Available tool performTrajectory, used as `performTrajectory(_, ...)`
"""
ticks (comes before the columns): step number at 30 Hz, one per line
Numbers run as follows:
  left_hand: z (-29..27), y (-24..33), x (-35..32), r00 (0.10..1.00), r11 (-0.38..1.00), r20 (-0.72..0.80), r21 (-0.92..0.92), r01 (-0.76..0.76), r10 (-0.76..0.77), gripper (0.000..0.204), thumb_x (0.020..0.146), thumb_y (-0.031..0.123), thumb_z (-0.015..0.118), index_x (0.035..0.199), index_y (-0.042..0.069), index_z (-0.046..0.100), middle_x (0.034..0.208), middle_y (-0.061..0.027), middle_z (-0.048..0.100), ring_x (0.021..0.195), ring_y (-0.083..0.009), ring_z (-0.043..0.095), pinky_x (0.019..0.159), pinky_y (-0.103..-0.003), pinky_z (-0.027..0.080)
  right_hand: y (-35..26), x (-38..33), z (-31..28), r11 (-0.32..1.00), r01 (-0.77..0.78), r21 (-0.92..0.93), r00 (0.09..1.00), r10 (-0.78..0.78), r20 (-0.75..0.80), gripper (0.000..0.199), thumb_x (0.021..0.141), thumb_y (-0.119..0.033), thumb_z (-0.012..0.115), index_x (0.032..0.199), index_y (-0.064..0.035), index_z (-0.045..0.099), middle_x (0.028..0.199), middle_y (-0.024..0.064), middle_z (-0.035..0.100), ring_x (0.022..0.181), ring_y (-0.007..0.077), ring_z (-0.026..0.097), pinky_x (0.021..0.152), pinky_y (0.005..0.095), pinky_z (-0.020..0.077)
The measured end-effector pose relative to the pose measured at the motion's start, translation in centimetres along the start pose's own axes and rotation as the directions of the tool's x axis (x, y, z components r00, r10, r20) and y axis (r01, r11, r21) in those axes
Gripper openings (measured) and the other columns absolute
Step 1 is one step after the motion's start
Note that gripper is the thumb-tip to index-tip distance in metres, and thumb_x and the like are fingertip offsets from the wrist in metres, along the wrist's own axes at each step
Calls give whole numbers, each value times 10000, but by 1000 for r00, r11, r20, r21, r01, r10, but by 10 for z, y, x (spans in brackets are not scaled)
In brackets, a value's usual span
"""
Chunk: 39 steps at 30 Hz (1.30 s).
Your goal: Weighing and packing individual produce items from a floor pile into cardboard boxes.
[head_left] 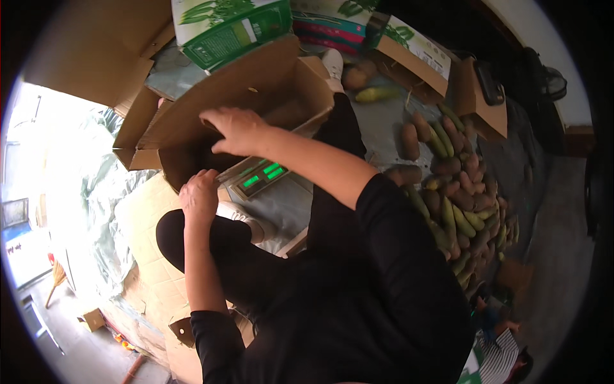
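An open cardboard box stands in front of me, tilted in the view, its inside dark near the bottom. With its fingers bent over the near rim, my left hand grips the box at its near left corner. Above the box opening hovers my right hand, thumb and fingers apart, holding nothing that I can see. Just under the near rim is a scale with lit green displays. Some of the box floor is hidden behind my right hand and forearm.
Long green and brown vegetables lie heaped on the right. Green printed cartons stand at the back, with another open box beside them. Flattened cardboard and clear plastic sheeting cover the left. A broom is at far left.
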<state>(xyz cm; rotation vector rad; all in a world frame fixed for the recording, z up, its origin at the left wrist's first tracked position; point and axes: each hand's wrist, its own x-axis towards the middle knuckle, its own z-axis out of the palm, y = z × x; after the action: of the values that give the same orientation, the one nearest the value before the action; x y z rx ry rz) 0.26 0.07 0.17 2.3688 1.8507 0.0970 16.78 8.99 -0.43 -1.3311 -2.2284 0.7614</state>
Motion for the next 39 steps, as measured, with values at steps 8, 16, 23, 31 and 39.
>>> performTrajectory(8, -7, 7, 0, 994, 997, 79, -2, 71, -71, 146, 768, 83, 559, 904, 96, 610, 882, -92, 608, 845, -316, 588, 690, -405, 468, 80, -88, -112, 847, -9, 532, 936, 194, -294, 326, 791, -122, 653, 1090, -15, 579, 959, 68, 633, 830, 101, 591, 719, 235, 480)
performTrajectory(16, 0, 8, -1, 994, 997, 81, 21, 73, -74, 212, 761, 93, 591, 972, 82, 605, 934, -98, 614, 883, -313, 591, 722, -395, 469, 220, -262, -53, 769, -552, 321, 679, 639, -362, 250, 774, -109, 631, 1003, -14, 598, 931, 165, 644, 856, 288, 627, 760, 353, 494)
performTrajectory(23, 7, 1, 0, 996, 999, 74, 7, 40, -41, 242, 757, 111, 602, 997, 74, 604, 974, -105, 618, 886, -320, 591, 732, -396, 468, 278, -426, 99, 656, -718, -232, 660, 748, 74, 434, 722, -344, 644, 1002, -15, 603, 858, 192, 625, 872, 370, 592, 764, 412, 470)
performTrajectory(31, -1, 6, -1, 990, 994, 86, 10, 111, -112, 194, 757, 97, 580, 947, 66, 603, 911, -104, 612, 869, -319, 586, 719, -392, 465, 218, -439, 147, 180, -984, 1, 174, 950, 259, 692, 651, -343, 697, 1216, -36, 438, 1191, 197, 520, 1111, 357, 496, 907, 439, 420)
performTrajectory(39, -3, 9, 1, 989, 993, 89, -32, 117, -114, 159, 754, 92, 596, 912, 79, 606, 859, -96, 604, 850, -313, 584, 707, -398, 462, 228, -435, 164, 232, -971, 51, 236, 963, 131, 543, 774, -292, 590, 1217, -36, 410, 1184, 197, 523, 1104, 376, 491, 913, 455, 407)
